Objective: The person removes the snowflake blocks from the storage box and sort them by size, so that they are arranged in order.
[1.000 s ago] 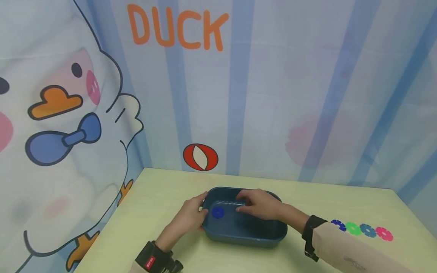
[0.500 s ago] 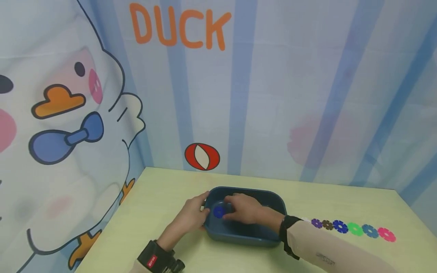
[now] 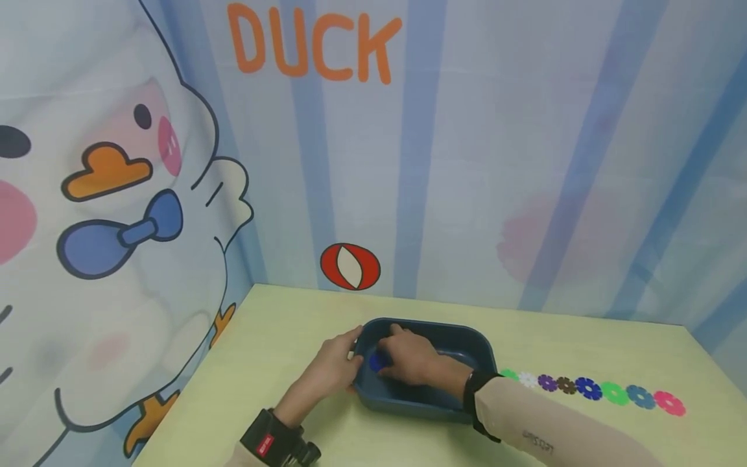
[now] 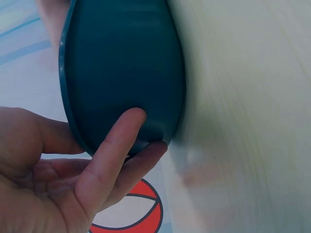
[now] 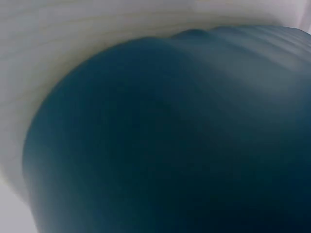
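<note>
A dark blue plastic basin [image 3: 420,407] sits on the table, and my left hand [image 3: 328,370] grips its left end. In the left wrist view the thumb is at the rim and the fingers [image 4: 112,150] press the outer wall. My right hand [image 3: 411,357] reaches down inside the basin, its fingertips at a blue flower-shaped disc [image 3: 375,361] on the bottom near the left end. That disc is partly covered by the fingers, so whether they pinch it cannot be seen. The right wrist view is filled by the basin's wall [image 5: 160,126]; no fingers show there.
To the right of the basin, several flower-shaped discs lie in a row on the pale yellow table [image 3: 303,311], from green and white to a pink disc [image 3: 669,403]. A printed curtain [image 3: 467,162] stands behind the table.
My right hand has moved left and down inside the basin to the blue disc, uncovering more of the row of discs. My left hand keeps its hold on the basin.
</note>
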Motion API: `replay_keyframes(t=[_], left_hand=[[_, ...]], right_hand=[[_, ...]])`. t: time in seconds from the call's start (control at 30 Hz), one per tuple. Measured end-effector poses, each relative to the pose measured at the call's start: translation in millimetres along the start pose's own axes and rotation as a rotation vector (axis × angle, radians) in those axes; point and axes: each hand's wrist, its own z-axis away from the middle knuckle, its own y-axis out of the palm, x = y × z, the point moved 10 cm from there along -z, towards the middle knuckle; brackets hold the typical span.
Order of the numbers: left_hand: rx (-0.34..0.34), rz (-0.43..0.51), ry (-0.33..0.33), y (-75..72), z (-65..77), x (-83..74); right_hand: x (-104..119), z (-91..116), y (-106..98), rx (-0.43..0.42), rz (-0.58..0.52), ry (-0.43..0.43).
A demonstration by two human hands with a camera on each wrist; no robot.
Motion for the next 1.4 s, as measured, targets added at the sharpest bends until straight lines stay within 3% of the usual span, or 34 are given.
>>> replay_keyframes(t=[0.13, 0.3, 0.57, 0.8, 1.17, 1.4], left_hand=[[-0.004, -0.007, -0.006, -1.3, -0.3, -2.6], [-0.006, -0.016, -0.015, -1.6, -0.8, -1.7], [-0.002, -0.019, -0.023, 2.2, -0.7, -1.2], [-0.015, -0.017, -0.020, 0.6, -0.1, -1.9], [-0.024, -0.010, -0.013, 1.7, -0.4, -0.3], [-0.024, -0.006, -0.016, 0.8, 0.0, -0.9]], right_hand=[[1.0, -2.9, -3.0, -0.024, 0.008, -0.015], [1.3, -3.8, -4.5, 0.025, -0.058, 0.009], [-13.6, 10.0, -8.0, 0.074, -0.264, 0.040], [-36.8, 27.2, -23.3, 0.096, -0.543, 0.050], [-64.5, 55.0, -54.5, 0.053, -0.516, -0.096], [-86.0, 80.7, -62.6, 0.017, -0.618, -0.090]])
